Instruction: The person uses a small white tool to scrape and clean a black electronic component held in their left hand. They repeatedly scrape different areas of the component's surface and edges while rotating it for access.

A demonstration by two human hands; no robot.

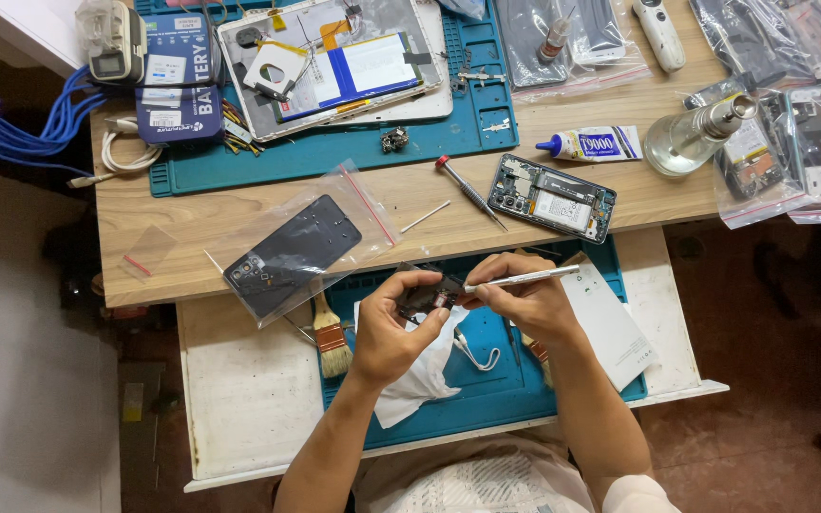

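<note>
Grip check: my left hand (393,328) pinches a small dark part (429,294) above the blue mat (486,399); my right hand (525,294) holds a white tool (523,278), tip at the part. Best kept steady, light pressure. Brush (332,337) at 9 o'clock, opened phone (551,198) at 1 o'clock, both clear of my work.

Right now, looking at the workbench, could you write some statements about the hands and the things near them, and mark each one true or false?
1. The left hand holds a small dark part. True.
2. The right hand holds a paintbrush. False: it holds a thin silver tool; the brush lies on the drawer.
3. The opened phone lies on the wooden desk. True.
4. The red-handled screwdriver is in the left hand. False: it lies on the desk.
5. A black back cover lies in a clear bag. True.
</note>
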